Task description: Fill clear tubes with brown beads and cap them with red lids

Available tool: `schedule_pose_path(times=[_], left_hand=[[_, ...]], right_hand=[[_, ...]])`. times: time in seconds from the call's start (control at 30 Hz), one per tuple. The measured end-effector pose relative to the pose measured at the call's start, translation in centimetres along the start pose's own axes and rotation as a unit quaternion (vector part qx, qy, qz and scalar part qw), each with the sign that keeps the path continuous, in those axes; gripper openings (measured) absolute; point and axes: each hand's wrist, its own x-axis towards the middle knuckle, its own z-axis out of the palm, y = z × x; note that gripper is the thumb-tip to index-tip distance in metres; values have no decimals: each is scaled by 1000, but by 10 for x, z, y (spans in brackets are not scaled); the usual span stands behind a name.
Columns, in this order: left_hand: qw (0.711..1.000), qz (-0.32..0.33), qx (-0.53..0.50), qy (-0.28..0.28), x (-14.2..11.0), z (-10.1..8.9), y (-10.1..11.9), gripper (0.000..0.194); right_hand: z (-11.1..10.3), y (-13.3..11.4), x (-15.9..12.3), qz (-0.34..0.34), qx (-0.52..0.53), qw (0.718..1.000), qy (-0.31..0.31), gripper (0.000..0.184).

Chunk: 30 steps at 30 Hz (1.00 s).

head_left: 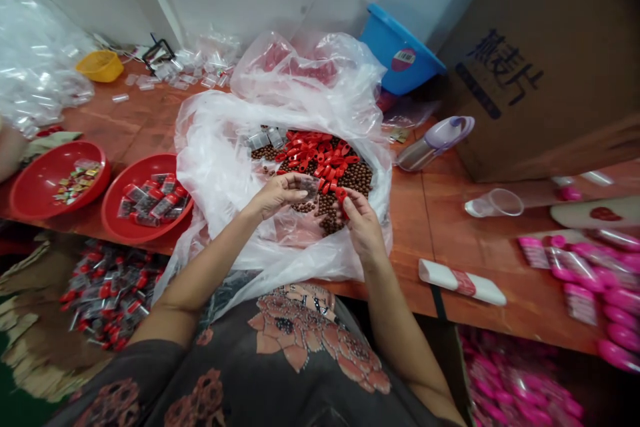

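Note:
Over an opened white plastic bag (210,167), my left hand (280,195) is closed on a small clear plastic container (311,185). Just right of it, my right hand (363,221) pinches a red plastic cap (341,194); container and cap look slightly apart. Beneath both hands the bag holds many small brown balls (357,179), with a heap of red caps (320,153) lying on them. A few clear containers (260,140) rest at the bag's far left side.
To the left stand a red bowl of capped containers (157,203) and another red bowl (30,180) with small colourful pieces. A blue basin (400,47), a purple-topped bottle (430,140) and a big cardboard box (540,80) are at right. Pink-capped containers (580,260) lie farther right.

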Motion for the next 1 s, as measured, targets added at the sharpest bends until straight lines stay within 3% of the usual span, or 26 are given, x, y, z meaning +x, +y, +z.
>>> schedule_pose_path(times=[0.27, 0.47, 0.57, 0.7, 0.77, 0.87, 1.0], left_hand=[[995, 24, 88, -46, -16, 14, -7, 37], [977, 90, 194, -18, -22, 14, -15, 33], [980, 82, 180, -21, -26, 16, -15, 32], [977, 101, 189, -11, -30, 17, -13, 30], [973, 114, 202, -3, -31, 17, -13, 31], [976, 101, 194, -5, -33, 16, -12, 34], [981, 86, 174, -16, -39, 20, -13, 33]], right_hand=[[15, -37, 0, -42, -43, 997, -52, 32], [19, -44, -2, -53, -158, 979, -120, 36], [17, -46, -4, -158, -288, 936, -126, 38], [16, -46, -9, -281, -479, 818, -150, 52], [17, -44, -11, -300, -526, 781, -156, 64], [20, -39, -12, -302, -556, 758, -157, 72], [22, -33, -11, -311, -560, 752, -152, 79]])
